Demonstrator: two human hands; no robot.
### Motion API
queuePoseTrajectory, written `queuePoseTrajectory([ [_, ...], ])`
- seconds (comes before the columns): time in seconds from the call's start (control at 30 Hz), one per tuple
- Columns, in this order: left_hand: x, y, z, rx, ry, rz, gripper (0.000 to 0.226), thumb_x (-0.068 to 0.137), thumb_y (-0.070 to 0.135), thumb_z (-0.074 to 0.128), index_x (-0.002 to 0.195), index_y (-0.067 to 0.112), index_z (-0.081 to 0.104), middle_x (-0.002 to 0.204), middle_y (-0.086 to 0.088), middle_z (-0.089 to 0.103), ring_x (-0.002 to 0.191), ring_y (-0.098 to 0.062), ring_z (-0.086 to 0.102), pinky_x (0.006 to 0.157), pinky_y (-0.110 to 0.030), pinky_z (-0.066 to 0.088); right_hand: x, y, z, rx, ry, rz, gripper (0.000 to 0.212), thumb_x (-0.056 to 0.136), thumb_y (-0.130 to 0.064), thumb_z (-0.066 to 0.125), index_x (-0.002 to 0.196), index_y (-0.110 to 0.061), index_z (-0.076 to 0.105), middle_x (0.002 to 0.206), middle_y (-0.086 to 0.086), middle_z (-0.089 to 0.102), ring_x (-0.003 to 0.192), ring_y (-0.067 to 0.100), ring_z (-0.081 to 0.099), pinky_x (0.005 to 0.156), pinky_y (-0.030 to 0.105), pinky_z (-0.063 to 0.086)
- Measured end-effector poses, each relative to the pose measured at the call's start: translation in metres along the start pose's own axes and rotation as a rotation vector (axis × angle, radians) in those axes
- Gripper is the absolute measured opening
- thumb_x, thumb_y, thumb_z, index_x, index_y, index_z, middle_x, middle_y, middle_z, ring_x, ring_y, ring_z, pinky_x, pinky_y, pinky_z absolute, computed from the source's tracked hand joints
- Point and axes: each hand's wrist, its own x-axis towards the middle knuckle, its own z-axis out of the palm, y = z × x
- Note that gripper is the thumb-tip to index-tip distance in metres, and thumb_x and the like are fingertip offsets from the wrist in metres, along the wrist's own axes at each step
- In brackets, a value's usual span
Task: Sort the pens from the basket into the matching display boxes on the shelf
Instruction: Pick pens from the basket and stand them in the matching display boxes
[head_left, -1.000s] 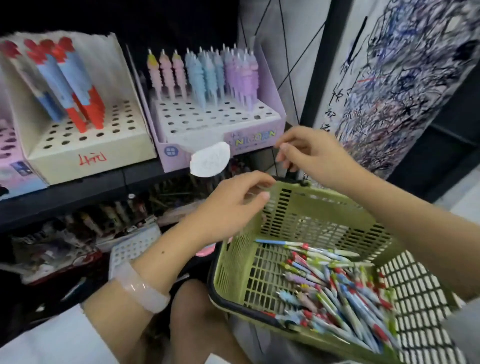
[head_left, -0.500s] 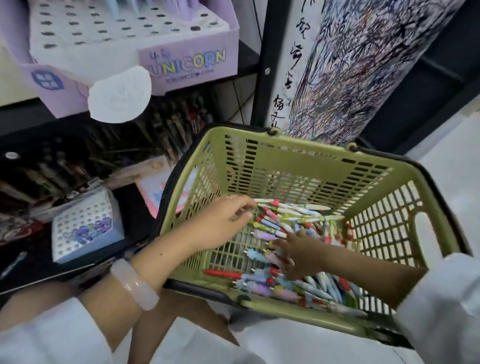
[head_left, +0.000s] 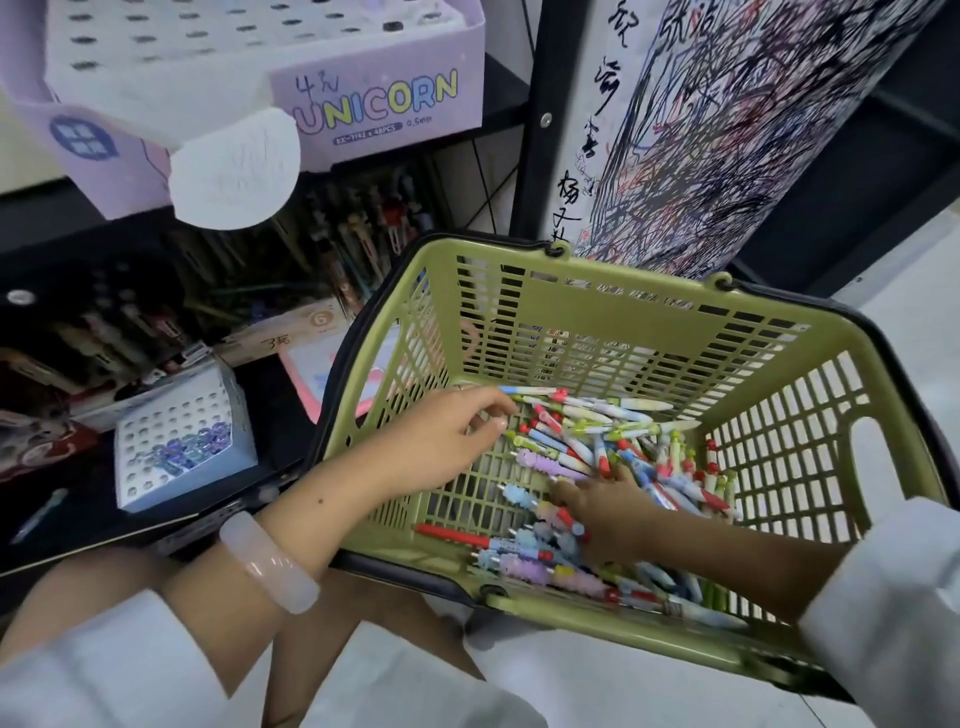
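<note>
Down in the green slatted basket (head_left: 597, 317) lies a heap of pens (head_left: 613, 441): red, blue, lilac and pale green barrels with knobbly toppers. Both hands reach in, the left hand (head_left: 441, 441) with loosely spread fingers touching them, the right hand (head_left: 608, 512) pressed among them, its grip unclear. Above, the lilac UNICORN display box (head_left: 374, 114) sits on the shelf.

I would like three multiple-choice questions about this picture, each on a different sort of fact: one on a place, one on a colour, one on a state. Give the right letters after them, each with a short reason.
1. Where do the loose pens lie?
A. in the basket
B. on the floor
C. in the UNICORN box

2. What colour is the basket?
A. red
B. olive green
C. white

3. What is the left hand doing?
A. gripping the basket's handle
B. reaching into the basket among the pens
C. resting on the shelf

Answers:
1 A, the pens are heaped on the basket's slotted floor.
2 B, its walls are olive green.
3 B, its fingertips are at the pile's edge, as the right hand is among the pens.
</note>
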Motion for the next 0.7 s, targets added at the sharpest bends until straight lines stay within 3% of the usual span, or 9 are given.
queuePoseTrajectory([
  [0.1, -0.002, 0.0, -0.002, -0.011, 0.012, -0.007, 0.027, 0.097, 0.032, 0.043, 0.122, 0.032, 0.051, 0.117, 0.006, 0.057, 0.101, -0.032, 0.061, 0.085, -0.045, 0.051, -0.003, -0.002, 0.004, 0.016, 0.132, -0.006, 0.053, 0.082, -0.031, 0.057, 0.129, -0.017, 0.036, 0.108, 0.007, 0.059, 0.102, 0.027, 0.053, 0.096, 0.04, 0.026],
  [0.2, -0.003, -0.002, -0.003, -0.033, 0.025, -0.007, 0.025, 0.097, 0.032, 0.043, 0.12, 0.033, 0.052, 0.114, 0.007, 0.059, 0.095, -0.025, 0.061, 0.081, -0.041, 0.051, -0.008, -0.001, -0.01, 0.337, 0.322, 0.043, 0.022, 0.086, -0.035, 0.058, 0.095, -0.022, 0.043, 0.083, 0.001, 0.056, 0.082, 0.023, 0.055, 0.085, 0.036, 0.039],
  [0.3, -0.002, -0.002, -0.003, -0.059, 0.032, 0.006, 0.026, 0.097, 0.031, 0.043, 0.121, 0.031, 0.052, 0.109, 0.016, 0.055, 0.09, 0.008, 0.051, 0.073, -0.016, 0.044, -0.011, 0.005, -0.052, 0.974, 0.402, 0.116, 0.023, 0.081, -0.006, 0.06, 0.077, -0.022, 0.043, 0.071, 0.002, 0.053, 0.062, 0.016, 0.054, 0.059, 0.033, 0.049],
  [0.33, -0.002, 0.0, -0.003, -0.108, 0.033, 0.001, 0.028, 0.096, 0.031, 0.044, 0.123, 0.031, 0.05, 0.109, 0.018, 0.053, 0.092, 0.011, 0.049, 0.072, -0.01, 0.039, -0.012, 0.007, -0.068, 1.139, 0.445, 0.119, 0.022, 0.081, -0.001, 0.058, 0.077, -0.018, 0.044, 0.069, 0.002, 0.051, 0.059, 0.013, 0.051, 0.053, 0.028, 0.048],
  [0.43, -0.001, 0.011, -0.003, -0.381, -0.005, -0.043, 0.056, 0.086, 0.044, 0.056, 0.135, 0.032, 0.034, 0.121, 0.014, 0.05, 0.11, 0.0, 0.05, 0.084, -0.014, 0.038, -0.015, 0.001, -0.116, 1.46, 0.499, 0.029, 0.019, 0.08, 0.008, 0.051, 0.076, -0.01, 0.046, 0.069, 0.004, 0.046, 0.062, 0.014, 0.046, 0.057, 0.023, 0.044],
  [0.5, -0.002, 0.022, -0.003, -0.547, -0.047, -0.065, 0.076, 0.072, 0.055, 0.062, 0.136, 0.041, 0.024, 0.119, 0.019, 0.05, 0.107, 0.003, 0.05, 0.082, -0.015, 0.036, -0.017, -0.012, -0.145, 1.6, 0.514, -0.091, 0.023, 0.079, 0.01, 0.049, 0.072, -0.011, 0.046, 0.066, 0.004, 0.044, 0.061, 0.014, 0.044, 0.059, 0.026, 0.042],
  [0.6, -0.002, 0.033, -0.005, -0.728, 0.008, -0.024, 0.067, 0.078, 0.034, 0.07, 0.132, 0.036, 0.03, 0.104, 0.026, 0.06, 0.095, 0.009, 0.056, 0.081, -0.014, 0.044, -0.024, -0.034, -0.18, 1.715, 0.559, -0.228, 0.025, 0.082, 0.008, 0.05, 0.069, -0.014, 0.047, 0.062, 0.002, 0.043, 0.059, 0.013, 0.046, 0.059, 0.024, 0.043],
  [0.7, -0.007, 0.04, -0.018, -0.862, 0.139, -0.001, 0.048, 0.081, 0.011, 0.068, 0.12, 0.027, 0.045, 0.09, 0.014, 0.068, 0.081, 0.0, 0.066, 0.069, -0.018, 0.053, -0.031, -0.052, -0.206, 1.793, 0.624, -0.306, 0.023, 0.084, 0.006, 0.049, 0.074, -0.015, 0.049, 0.062, 0.001, 0.045, 0.055, 0.011, 0.048, 0.053, 0.018, 0.044],
])
